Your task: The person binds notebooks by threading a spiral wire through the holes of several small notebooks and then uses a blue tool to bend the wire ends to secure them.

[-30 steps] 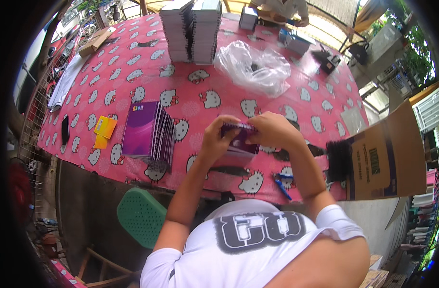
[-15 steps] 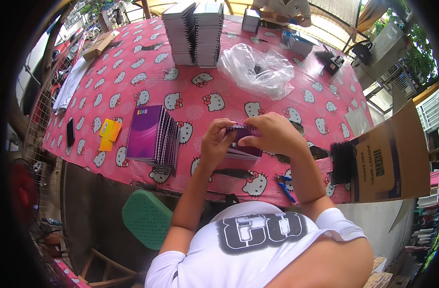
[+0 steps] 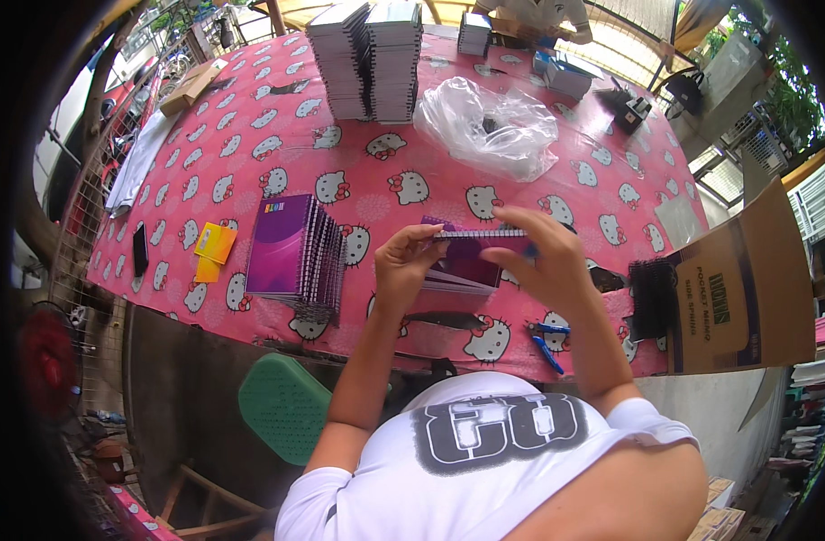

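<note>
In front of me, a purple spiral notebook (image 3: 471, 238) is held with its coil edge running left to right. My left hand (image 3: 407, 260) pinches the left end of that edge. At the other end, my right hand (image 3: 546, 254) has its thumb and fingers spread around the coil, apart from each other. Beneath the held notebook lie more purple notebooks (image 3: 457, 286) on the table, partly hidden by my hands. To the left stands a leaning pile of purple spiral notebooks (image 3: 282, 245). Blue-handled pliers (image 3: 547, 346) lie near my right forearm.
The pink patterned tablecloth (image 3: 367, 194) covers the table. Tall notebook stacks (image 3: 367, 68) and a clear plastic bag (image 3: 489, 126) sit farther back. Black coils (image 3: 653, 298) lie by a cardboard box (image 3: 737, 288) at right. Yellow packets (image 3: 212, 251) and a phone (image 3: 140, 250) are left. Another person (image 3: 543, 18) is opposite.
My right hand has opened and shifted right along the coil, uncovering more of the notebook's spiral edge. My left hand keeps its pinch on the left end. The whole view has shifted slightly.
</note>
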The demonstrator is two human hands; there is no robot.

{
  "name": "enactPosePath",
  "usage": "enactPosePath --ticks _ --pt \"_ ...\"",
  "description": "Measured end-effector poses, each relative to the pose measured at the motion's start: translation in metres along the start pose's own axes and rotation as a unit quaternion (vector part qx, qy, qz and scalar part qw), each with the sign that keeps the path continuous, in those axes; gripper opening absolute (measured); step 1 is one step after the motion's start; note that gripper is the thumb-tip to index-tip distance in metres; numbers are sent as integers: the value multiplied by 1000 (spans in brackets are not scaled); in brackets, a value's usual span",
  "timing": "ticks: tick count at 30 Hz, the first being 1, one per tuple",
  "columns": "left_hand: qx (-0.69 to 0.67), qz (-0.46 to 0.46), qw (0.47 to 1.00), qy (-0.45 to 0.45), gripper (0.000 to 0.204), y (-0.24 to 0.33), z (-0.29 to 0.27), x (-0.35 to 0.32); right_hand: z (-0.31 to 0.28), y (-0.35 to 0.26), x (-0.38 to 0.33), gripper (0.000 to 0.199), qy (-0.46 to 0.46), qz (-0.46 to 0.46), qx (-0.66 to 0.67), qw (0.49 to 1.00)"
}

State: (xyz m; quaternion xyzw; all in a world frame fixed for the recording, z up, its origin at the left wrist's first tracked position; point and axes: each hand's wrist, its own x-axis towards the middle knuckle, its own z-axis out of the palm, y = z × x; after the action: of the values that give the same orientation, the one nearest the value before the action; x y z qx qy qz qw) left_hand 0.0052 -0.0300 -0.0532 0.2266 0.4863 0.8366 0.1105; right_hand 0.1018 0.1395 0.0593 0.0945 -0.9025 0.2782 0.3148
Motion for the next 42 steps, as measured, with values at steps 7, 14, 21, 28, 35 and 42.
enactPosePath --ticks 7,14,21,28,35,42 --pt "-22 74 996 40 23 11 25 8 -8 37 -206 49 -176 224 -147 947" --pt "350 256 899 -53 21 11 34 -27 3 33 -207 44 -69 291 -21 954" --pt "354 221 909 0 21 1 38 -38 17 -12 -105 44 -6 124 32 992" --pt "343 229 911 14 20 4 40 -39 18 -7 -91 35 -77 199 130 968" --pt "379 354 854 -47 17 28 25 -34 28 5 -101 32 -138 440 621 634" --pt "178 316 807 466 15 136 -68 -36 24 34 -189 41 -125 213 -55 967"
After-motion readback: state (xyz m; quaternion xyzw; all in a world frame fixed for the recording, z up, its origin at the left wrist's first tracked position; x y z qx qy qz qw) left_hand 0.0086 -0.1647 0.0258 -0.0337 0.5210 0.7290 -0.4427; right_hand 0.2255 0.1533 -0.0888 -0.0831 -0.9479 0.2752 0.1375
